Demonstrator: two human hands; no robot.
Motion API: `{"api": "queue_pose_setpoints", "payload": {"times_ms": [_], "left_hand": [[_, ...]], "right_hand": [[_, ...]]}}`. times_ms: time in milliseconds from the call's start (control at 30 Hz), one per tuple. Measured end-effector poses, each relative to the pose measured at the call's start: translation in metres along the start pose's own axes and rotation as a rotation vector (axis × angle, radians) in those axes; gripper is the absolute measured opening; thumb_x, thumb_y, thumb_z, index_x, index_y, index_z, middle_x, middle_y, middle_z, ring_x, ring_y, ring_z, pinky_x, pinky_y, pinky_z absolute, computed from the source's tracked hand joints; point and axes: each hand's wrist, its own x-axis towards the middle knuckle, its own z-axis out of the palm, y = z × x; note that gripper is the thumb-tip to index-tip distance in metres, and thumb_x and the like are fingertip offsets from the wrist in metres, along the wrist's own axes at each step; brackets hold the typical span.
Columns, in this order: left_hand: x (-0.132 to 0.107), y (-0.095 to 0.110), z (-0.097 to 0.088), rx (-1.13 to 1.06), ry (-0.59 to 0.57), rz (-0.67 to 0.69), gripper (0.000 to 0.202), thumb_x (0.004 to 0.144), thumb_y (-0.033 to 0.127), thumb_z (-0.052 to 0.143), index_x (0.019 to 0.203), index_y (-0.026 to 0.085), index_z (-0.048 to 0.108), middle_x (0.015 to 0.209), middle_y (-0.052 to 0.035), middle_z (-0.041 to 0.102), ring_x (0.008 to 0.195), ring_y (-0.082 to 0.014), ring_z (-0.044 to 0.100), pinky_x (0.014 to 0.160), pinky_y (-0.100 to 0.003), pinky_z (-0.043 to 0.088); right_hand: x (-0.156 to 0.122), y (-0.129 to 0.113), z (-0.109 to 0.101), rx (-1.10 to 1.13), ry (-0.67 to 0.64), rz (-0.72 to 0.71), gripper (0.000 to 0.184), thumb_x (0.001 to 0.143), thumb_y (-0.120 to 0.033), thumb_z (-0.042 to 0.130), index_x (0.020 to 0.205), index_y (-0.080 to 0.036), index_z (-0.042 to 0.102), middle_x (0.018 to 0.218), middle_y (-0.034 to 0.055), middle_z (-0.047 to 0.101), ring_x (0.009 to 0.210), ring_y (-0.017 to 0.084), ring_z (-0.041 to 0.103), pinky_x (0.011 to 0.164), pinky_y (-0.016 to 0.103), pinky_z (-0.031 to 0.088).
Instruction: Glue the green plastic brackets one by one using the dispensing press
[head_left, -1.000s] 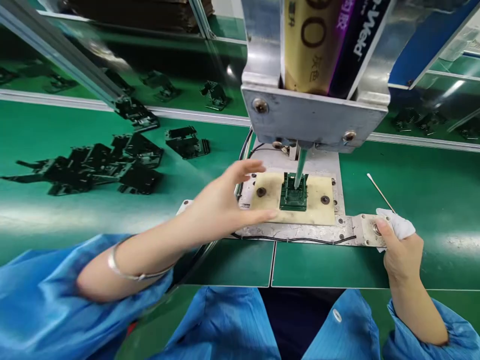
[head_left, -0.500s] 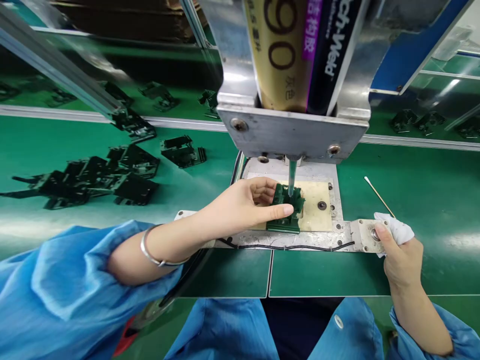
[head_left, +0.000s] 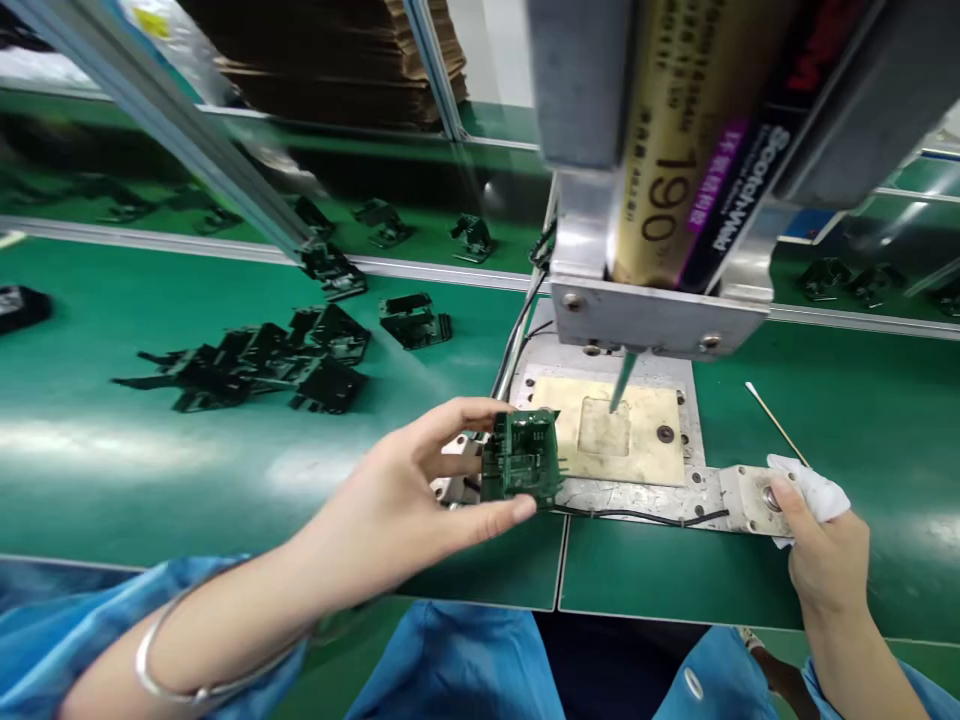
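My left hand [head_left: 420, 490] grips a small green circuit board assembly [head_left: 525, 455] between thumb and fingers, tilted up at the left edge of the metal base. Right of it lies the cream fixture plate [head_left: 649, 455] with a shallow square recess, and nothing sits in the recess. A tapered dispensing needle [head_left: 622, 380] points down over that recess. My right hand [head_left: 829, 565] is closed around a crumpled white wipe [head_left: 821, 490] at the base's right end. Its thumb rests at the round metal button [head_left: 770, 498]; whether the button is pressed, I cannot tell.
A large gold and black adhesive tube [head_left: 675, 190] stands in the metal holder [head_left: 660, 315] above the plate. Several dark board assemblies [head_left: 262, 365] are heaped at the left, with another one [head_left: 415, 320] nearby. A cotton swab [head_left: 776, 425] lies at the right. Cables run along the base.
My left hand has lifted the circuit board assembly out from under the needle and moved it left, baring the recess. My right hand stays at the button with the wipe. The view has shifted.
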Motion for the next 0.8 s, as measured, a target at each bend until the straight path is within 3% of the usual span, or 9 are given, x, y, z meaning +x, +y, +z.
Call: {"api": "queue_pose_setpoints", "payload": {"times_ms": [67, 167, 233, 333, 500, 633, 733, 800], "left_hand": [[-0.016, 0.001, 0.002, -0.011, 0.056, 0.202, 0.053, 0.076, 0.035, 0.087, 0.123, 0.032, 0.063, 0.109, -0.0084, 0.071, 0.082, -0.0224, 0.073, 0.068, -0.032, 0.066], [-0.031, 0.007, 0.007, 0.002, 0.093, 0.492, 0.060, 0.078, 0.025, 0.086, 0.131, 0.029, 0.060, 0.117, -0.0085, 0.067, 0.110, -0.0241, 0.067, 0.092, -0.032, 0.063], [-0.034, 0.012, 0.009, 0.008, 0.080, 0.614, 0.067, 0.077, 0.024, 0.089, 0.136, 0.025, 0.057, 0.119, -0.0088, 0.066, 0.118, -0.0235, 0.063, 0.106, -0.032, 0.056], [-0.034, 0.020, 0.008, -0.009, 0.053, 0.720, 0.075, 0.073, 0.020, 0.091, 0.138, 0.024, 0.054, 0.119, -0.0076, 0.066, 0.115, -0.0222, 0.063, 0.110, -0.032, 0.052], [-0.034, 0.024, 0.003, -0.031, 0.036, 0.738, 0.078, 0.073, 0.016, 0.090, 0.140, 0.026, 0.051, 0.120, -0.0083, 0.065, 0.115, -0.0244, 0.063, 0.112, -0.036, 0.051], [-0.028, 0.017, 0.000, -0.057, 0.083, 0.674, 0.069, 0.078, 0.019, 0.084, 0.140, 0.026, 0.053, 0.122, -0.0108, 0.059, 0.117, -0.0249, 0.059, 0.099, -0.034, 0.058], [-0.009, 0.004, -0.008, -0.082, 0.158, 0.598, 0.059, 0.082, 0.023, 0.080, 0.136, 0.031, 0.056, 0.119, -0.0095, 0.058, 0.110, -0.0221, 0.062, 0.088, -0.030, 0.061], [0.016, -0.009, -0.020, -0.072, 0.229, 0.511, 0.053, 0.082, 0.030, 0.082, 0.130, 0.030, 0.060, 0.119, -0.0084, 0.060, 0.110, -0.0217, 0.064, 0.096, -0.033, 0.060]], "right_hand": [[-0.001, -0.001, -0.002, -0.013, 0.025, 0.018, 0.063, 0.069, -0.069, 0.080, 0.106, -0.018, 0.079, 0.114, 0.0133, 0.075, 0.115, 0.041, 0.067, 0.107, 0.056, 0.048], [0.000, 0.000, -0.004, -0.027, 0.050, 0.045, 0.063, 0.071, -0.069, 0.080, 0.106, -0.017, 0.079, 0.116, 0.0136, 0.075, 0.118, 0.042, 0.065, 0.109, 0.056, 0.047], [0.002, 0.002, -0.005, -0.028, 0.049, 0.050, 0.065, 0.071, -0.069, 0.081, 0.108, -0.016, 0.078, 0.118, 0.0140, 0.074, 0.121, 0.042, 0.064, 0.112, 0.057, 0.045], [0.004, 0.003, -0.006, -0.019, 0.049, 0.061, 0.068, 0.071, -0.069, 0.081, 0.112, -0.015, 0.077, 0.121, 0.0150, 0.073, 0.122, 0.043, 0.063, 0.112, 0.057, 0.045], [0.006, 0.002, -0.009, -0.057, 0.035, 0.078, 0.070, 0.070, -0.069, 0.081, 0.114, -0.014, 0.076, 0.125, 0.0175, 0.071, 0.125, 0.047, 0.060, 0.113, 0.061, 0.042], [0.007, 0.006, -0.011, -0.101, 0.053, 0.127, 0.068, 0.068, -0.070, 0.080, 0.110, -0.017, 0.078, 0.124, 0.0162, 0.072, 0.126, 0.049, 0.059, 0.110, 0.062, 0.045], [0.011, 0.018, -0.013, -0.147, 0.046, 0.108, 0.063, 0.069, -0.072, 0.076, 0.103, -0.020, 0.079, 0.119, 0.0150, 0.074, 0.117, 0.049, 0.065, 0.099, 0.060, 0.055], [0.017, 0.030, -0.015, -0.175, 0.053, 0.065, 0.055, 0.069, -0.072, 0.075, 0.094, -0.024, 0.080, 0.111, 0.0137, 0.076, 0.109, 0.048, 0.069, 0.087, 0.058, 0.060]]}}
